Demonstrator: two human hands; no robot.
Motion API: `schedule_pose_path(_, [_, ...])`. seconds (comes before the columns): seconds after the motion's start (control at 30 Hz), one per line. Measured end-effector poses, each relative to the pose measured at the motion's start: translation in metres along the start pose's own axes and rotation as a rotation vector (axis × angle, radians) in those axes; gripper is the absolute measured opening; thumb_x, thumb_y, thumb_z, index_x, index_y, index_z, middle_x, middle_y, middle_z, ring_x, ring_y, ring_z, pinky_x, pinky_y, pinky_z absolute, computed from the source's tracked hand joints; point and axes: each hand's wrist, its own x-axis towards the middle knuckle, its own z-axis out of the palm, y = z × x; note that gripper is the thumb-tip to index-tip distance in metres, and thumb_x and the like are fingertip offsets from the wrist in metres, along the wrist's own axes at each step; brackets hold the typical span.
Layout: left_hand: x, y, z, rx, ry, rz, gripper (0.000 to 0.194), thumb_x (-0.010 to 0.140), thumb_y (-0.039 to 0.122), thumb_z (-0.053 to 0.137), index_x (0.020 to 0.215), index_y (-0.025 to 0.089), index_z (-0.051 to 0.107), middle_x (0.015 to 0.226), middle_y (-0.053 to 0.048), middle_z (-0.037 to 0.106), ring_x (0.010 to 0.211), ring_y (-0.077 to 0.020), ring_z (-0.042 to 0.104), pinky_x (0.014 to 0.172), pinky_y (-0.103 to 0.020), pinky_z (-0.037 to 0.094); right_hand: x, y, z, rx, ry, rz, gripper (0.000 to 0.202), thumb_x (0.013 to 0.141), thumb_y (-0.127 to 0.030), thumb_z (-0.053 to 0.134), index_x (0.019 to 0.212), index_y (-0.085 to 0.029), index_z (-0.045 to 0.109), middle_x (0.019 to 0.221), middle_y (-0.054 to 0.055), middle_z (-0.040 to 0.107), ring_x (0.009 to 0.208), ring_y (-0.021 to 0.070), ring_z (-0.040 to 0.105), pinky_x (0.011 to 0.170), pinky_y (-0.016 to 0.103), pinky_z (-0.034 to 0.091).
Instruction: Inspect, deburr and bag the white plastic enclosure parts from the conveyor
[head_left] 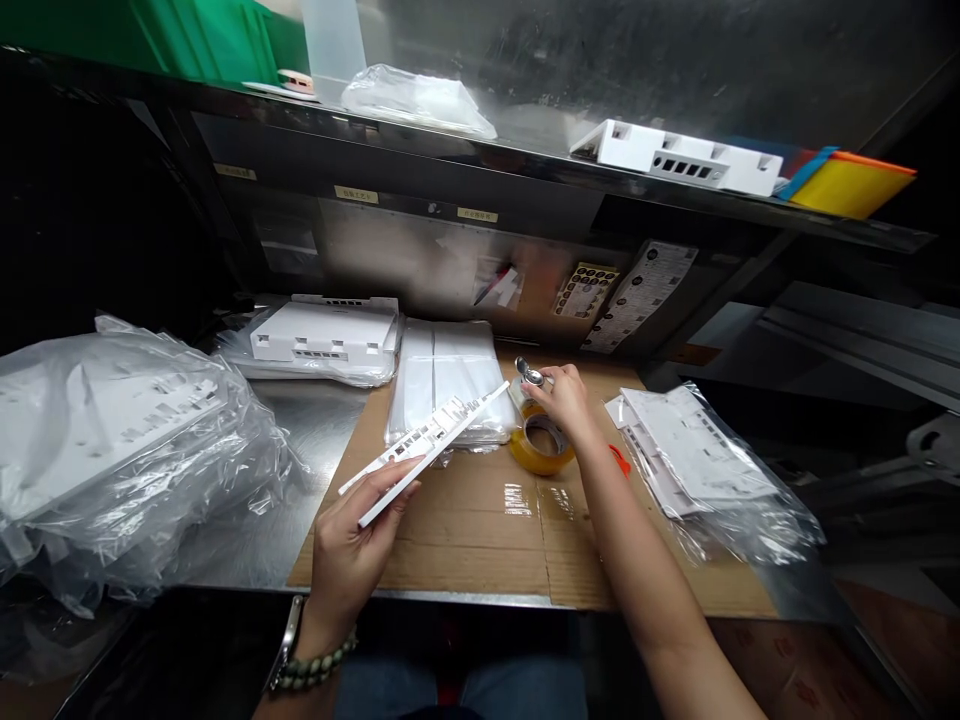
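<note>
My left hand grips a white slotted plastic housing at its near end, tilted over the cardboard. My right hand reaches forward, its fingers closed at a shiny metal piece with a round, lid-like part. Beneath the metal piece is something pale and translucent, partly hidden. A roll of yellowish tape lies on the cardboard just below my right hand. Behind the held housing lies a stack of clear plastic bags.
Bagged white housings are heaped at left, with more bagged housings at right. A white housing rests on bags at back left. Cardboard covers the metal bench. The overhead shelf carries a housing and a yellow bin.
</note>
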Motion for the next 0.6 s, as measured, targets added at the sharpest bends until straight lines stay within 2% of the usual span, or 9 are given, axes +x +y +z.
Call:
schedule_pose_path(0.3, [-0.001, 0.003, 0.0, -0.019, -0.014, -0.035, 0.032, 0.095, 0.017, 0.073, 0.124, 0.029, 0.073, 0.121, 0.0, 0.079, 0.111, -0.0185, 0.075, 0.103, -0.027, 0.056, 0.001, -0.004, -0.002, 0.005, 0.001, 0.018, 0.038, 0.085, -0.043, 0.077, 0.115, -0.02, 0.076, 0.114, 0.01, 0.061, 0.102, 0.0264, 0.065, 0.094, 0.035, 0.049])
schedule_pose_path(0.4, [-0.002, 0.002, 0.001, -0.034, -0.008, -0.05, 0.031, 0.095, 0.017, 0.072, 0.124, 0.03, 0.073, 0.122, -0.001, 0.079, 0.112, -0.0183, 0.074, 0.105, -0.028, 0.055, -0.001, -0.002, -0.005, 0.026, 0.024, 0.004, 0.043, 0.083, -0.045, 0.079, 0.117, -0.019, 0.076, 0.113, 0.011, 0.062, 0.1, 0.0263, 0.066, 0.093, 0.036, 0.05])
schedule_pose_path(0.5, [-0.002, 0.001, 0.001, -0.09, -0.025, -0.092, 0.03, 0.096, 0.019, 0.071, 0.125, 0.028, 0.071, 0.128, -0.003, 0.076, 0.12, -0.0202, 0.071, 0.109, -0.031, 0.053, -0.001, -0.001, -0.013, 0.056, 0.069, -0.02, 0.044, 0.09, -0.047, 0.069, 0.124, -0.018, 0.074, 0.117, 0.012, 0.063, 0.095, 0.0236, 0.067, 0.094, 0.036, 0.051])
schedule_pose_path(0.6, [-0.003, 0.0, 0.001, -0.12, -0.036, -0.138, 0.026, 0.096, 0.022, 0.072, 0.121, 0.027, 0.071, 0.126, -0.003, 0.077, 0.119, -0.0203, 0.072, 0.107, -0.03, 0.055, 0.0, 0.0, -0.024, 0.07, 0.105, -0.058, 0.035, 0.098, -0.032, 0.053, 0.125, -0.021, 0.073, 0.116, 0.01, 0.067, 0.094, 0.0214, 0.067, 0.096, 0.035, 0.05])
